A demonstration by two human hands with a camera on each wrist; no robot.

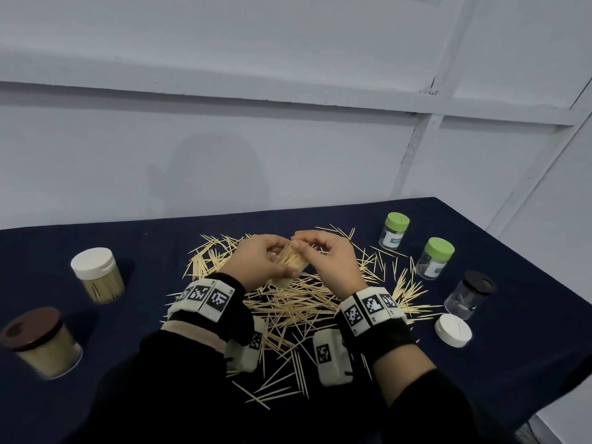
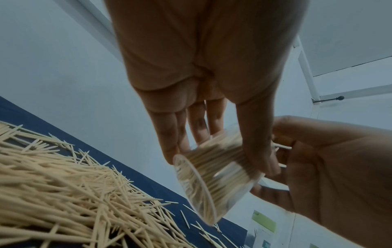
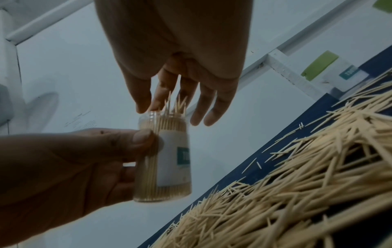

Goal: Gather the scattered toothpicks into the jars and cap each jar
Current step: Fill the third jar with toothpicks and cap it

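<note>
Over the dark blue table (image 1: 137, 241) lies a wide pile of loose toothpicks (image 1: 288, 307). Above it my left hand (image 1: 272, 265) grips a clear, uncapped jar (image 1: 290, 270), packed with toothpicks and tilted toward the right. In the right wrist view the jar (image 3: 167, 159) has a white label, and the left thumb (image 3: 144, 139) presses its side. My right hand (image 1: 307, 243) sits at the jar's mouth, its fingertips gathered round a few toothpicks (image 3: 171, 104) that stick out of it. The left wrist view shows the jar (image 2: 212, 181) from its base.
At the left stand a white-capped jar (image 1: 96, 274) and a brown-capped jar (image 1: 41, 341), both full. At the right are two green-capped jars (image 1: 395, 230) (image 1: 435, 257), a black-capped jar (image 1: 471, 294) and a loose white cap (image 1: 453, 330). A white wall runs behind the table.
</note>
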